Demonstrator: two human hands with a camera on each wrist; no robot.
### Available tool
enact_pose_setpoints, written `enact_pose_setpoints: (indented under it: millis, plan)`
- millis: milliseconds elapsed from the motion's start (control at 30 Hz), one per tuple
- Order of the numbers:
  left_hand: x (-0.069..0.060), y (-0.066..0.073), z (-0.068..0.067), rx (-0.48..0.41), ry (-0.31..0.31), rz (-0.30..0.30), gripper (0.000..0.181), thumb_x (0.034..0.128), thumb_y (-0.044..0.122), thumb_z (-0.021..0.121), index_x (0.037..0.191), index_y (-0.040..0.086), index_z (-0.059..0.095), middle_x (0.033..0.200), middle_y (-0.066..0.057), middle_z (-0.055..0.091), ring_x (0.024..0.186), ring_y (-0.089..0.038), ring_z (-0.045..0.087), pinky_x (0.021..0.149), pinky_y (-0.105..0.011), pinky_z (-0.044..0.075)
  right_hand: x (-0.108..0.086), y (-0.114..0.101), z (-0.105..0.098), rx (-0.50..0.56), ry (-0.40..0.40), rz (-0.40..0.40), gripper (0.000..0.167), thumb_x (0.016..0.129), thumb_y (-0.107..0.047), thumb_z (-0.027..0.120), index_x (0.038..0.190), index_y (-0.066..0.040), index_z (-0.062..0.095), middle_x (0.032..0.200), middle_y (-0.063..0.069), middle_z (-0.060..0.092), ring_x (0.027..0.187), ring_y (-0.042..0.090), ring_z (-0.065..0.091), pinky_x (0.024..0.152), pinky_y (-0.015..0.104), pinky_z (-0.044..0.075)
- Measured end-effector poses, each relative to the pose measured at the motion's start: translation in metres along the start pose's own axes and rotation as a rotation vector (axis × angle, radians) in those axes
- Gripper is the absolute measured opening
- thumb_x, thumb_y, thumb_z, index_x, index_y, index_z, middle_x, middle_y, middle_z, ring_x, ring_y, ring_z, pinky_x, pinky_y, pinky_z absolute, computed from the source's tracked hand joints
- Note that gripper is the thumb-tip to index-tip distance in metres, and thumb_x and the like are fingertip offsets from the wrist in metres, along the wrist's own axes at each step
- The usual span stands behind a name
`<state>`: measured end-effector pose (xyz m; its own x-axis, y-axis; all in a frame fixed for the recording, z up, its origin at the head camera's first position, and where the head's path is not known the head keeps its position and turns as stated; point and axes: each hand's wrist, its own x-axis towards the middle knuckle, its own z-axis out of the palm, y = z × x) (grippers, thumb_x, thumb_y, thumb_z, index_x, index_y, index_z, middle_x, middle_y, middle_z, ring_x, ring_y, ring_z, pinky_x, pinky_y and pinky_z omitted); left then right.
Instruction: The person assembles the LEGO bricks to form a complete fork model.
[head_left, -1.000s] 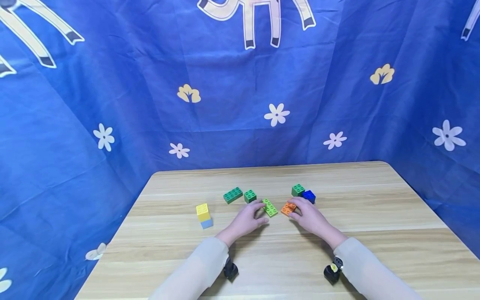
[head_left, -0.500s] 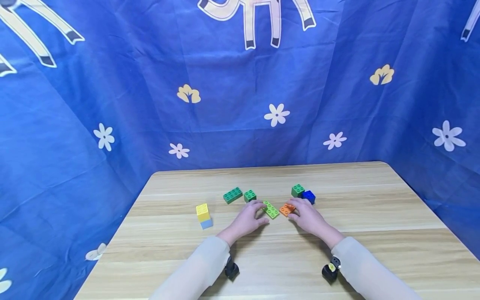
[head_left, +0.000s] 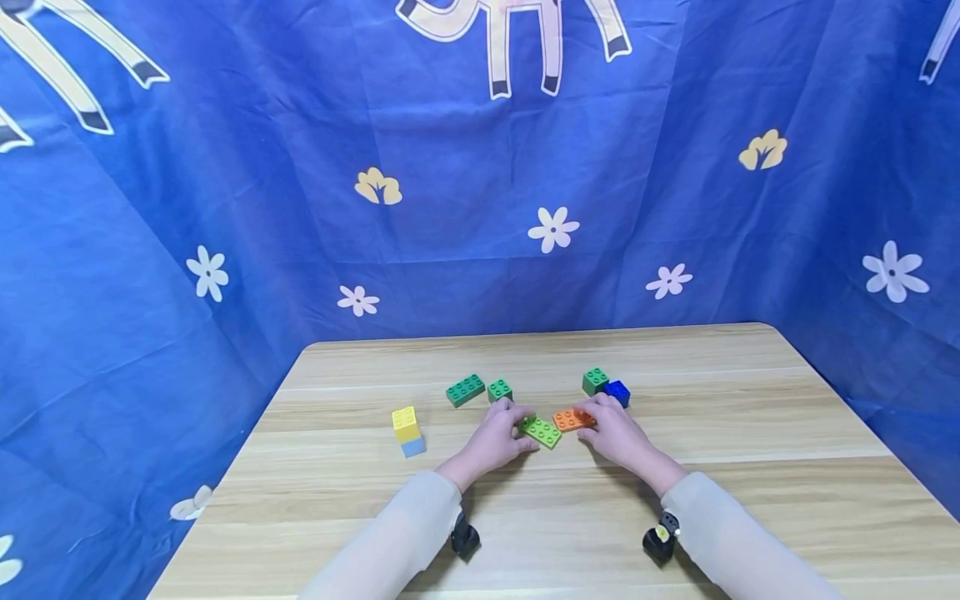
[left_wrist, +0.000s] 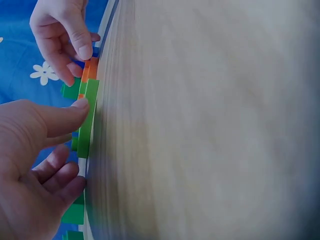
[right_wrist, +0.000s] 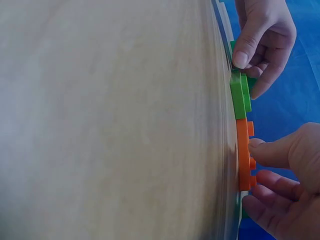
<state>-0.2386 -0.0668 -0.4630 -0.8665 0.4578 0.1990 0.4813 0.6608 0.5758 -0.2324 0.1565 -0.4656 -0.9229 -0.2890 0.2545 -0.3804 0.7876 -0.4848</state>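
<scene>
A flat lime green toy brick [head_left: 542, 432] lies near the middle of the table. My left hand [head_left: 491, 439] grips its left end, the thumb against the near side in the left wrist view. Just right of it lies a flat orange toy brick [head_left: 570, 419]. My right hand [head_left: 618, 433] holds that one at its right end, thumb on the near side, fingers partly covering the studs. Right wrist view shows the lime green brick [right_wrist: 239, 95] and the orange brick [right_wrist: 243, 155] end to end, very close; whether they touch I cannot tell.
Beyond my left hand sit a small green brick [head_left: 500, 391] and a longer dark green brick [head_left: 466, 390]. A yellow brick [head_left: 406, 423] and a light blue one [head_left: 413, 447] stand at left. Behind my right hand are a green brick [head_left: 596, 381] and a dark blue one [head_left: 617, 393].
The lime green brick has turned to lie more crosswise and come slightly nearer. The orange brick has turned and shifted left, narrowing the gap. My hands have moved only slightly.
</scene>
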Motion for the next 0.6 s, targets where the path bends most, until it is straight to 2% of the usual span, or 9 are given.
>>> enact_pose_setpoints:
  millis: [133, 333, 600]
  plan:
    - [0.001, 0.0, -0.001, 0.031, -0.004, 0.002, 0.047, 0.0753, 0.019, 0.078, 0.117, 0.004, 0.062, 0.104, -0.008, 0.048, 0.093, -0.019, 0.043, 0.079, -0.032, 0.043, 0.0, -0.001, 0.001, 0.01, -0.001, 0.022, 0.042, 0.079, -0.01, 0.074, 0.118, 0.0, 0.061, 0.106, 0.008, 0.053, 0.101, 0.025, 0.049, 0.084, 0.04, 0.046]
    - [0.005, -0.004, -0.004, 0.036, -0.013, 0.026, 0.047, 0.0753, 0.019, 0.078, 0.118, 0.006, 0.061, 0.117, -0.01, 0.051, 0.106, -0.025, 0.046, 0.088, -0.038, 0.044, 0.005, -0.004, 0.001, -0.012, 0.019, 0.02, 0.04, 0.079, -0.011, 0.074, 0.116, -0.002, 0.063, 0.11, 0.008, 0.055, 0.103, 0.026, 0.048, 0.084, 0.041, 0.046]
    - [0.012, -0.01, -0.009, 0.026, -0.061, 0.067, 0.049, 0.078, 0.02, 0.075, 0.123, 0.008, 0.059, 0.124, -0.008, 0.056, 0.106, -0.023, 0.047, 0.091, -0.038, 0.042, 0.013, -0.008, 0.002, -0.03, -0.004, 0.004, 0.037, 0.08, -0.009, 0.072, 0.116, -0.002, 0.063, 0.117, 0.012, 0.058, 0.108, 0.03, 0.049, 0.089, 0.045, 0.044]
